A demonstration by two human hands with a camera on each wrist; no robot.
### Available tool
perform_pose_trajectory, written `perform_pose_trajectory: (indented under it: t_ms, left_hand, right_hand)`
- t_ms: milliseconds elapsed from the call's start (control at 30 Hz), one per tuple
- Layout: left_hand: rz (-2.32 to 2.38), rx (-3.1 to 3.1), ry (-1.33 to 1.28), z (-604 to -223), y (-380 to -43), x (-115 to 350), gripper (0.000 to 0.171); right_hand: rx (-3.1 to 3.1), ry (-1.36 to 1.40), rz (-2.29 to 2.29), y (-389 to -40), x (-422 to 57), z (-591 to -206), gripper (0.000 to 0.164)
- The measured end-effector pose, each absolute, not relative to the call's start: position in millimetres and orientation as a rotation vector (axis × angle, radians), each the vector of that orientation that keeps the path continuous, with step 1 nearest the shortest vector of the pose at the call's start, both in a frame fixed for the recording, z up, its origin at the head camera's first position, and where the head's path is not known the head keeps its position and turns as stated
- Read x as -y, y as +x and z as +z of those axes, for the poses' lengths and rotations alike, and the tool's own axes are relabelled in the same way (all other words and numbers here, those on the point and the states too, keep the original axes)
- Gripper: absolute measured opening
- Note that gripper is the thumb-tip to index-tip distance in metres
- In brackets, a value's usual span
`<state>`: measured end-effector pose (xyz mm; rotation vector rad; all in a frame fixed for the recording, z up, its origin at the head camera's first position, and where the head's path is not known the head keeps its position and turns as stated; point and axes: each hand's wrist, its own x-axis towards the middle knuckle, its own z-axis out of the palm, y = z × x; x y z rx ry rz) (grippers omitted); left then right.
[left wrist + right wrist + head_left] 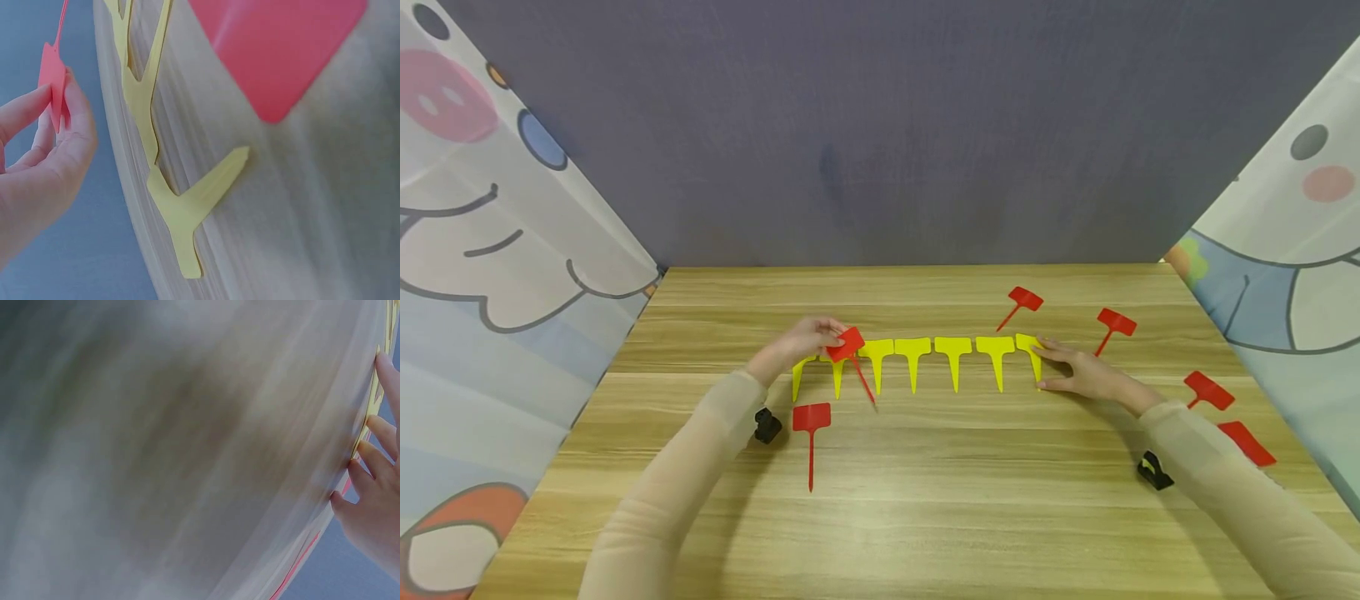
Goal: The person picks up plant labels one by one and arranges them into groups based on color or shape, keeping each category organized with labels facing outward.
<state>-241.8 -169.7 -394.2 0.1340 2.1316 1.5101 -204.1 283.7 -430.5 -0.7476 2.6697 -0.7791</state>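
My left hand [811, 340] pinches a red T-shaped plant label [850, 342] by its head, between thumb and fingers. Its thin stem slants down to the right, over the left part of a row of yellow T-shaped plant labels [913, 348]. In the left wrist view, the held red label [53, 78] stands clear of the table. At the row's right end, my right hand [1086, 375] rests its spread fingers and thumb on the last yellow label [1028, 342], partly covering it. The right wrist view shows the fingertips [370, 420] along that label's edge.
A red label [812, 417] lies below the row's left end. More red labels lie at the right: one behind the row [1026, 297], others near the right forearm [1117, 321], [1209, 390], [1247, 442]. A dark panel [910, 133] stands behind the wooden table [940, 500].
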Motion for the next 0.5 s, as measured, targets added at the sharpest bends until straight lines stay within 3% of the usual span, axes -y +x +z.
perform_pose_trajectory:
  t_ms: [500]
  left_hand:
    - [1.399, -2.142, 0.227, -394, -217, 163, 0.024]
  right_hand:
    - [-2.663, -0.721, -0.765, -206, -284, -432, 0.073]
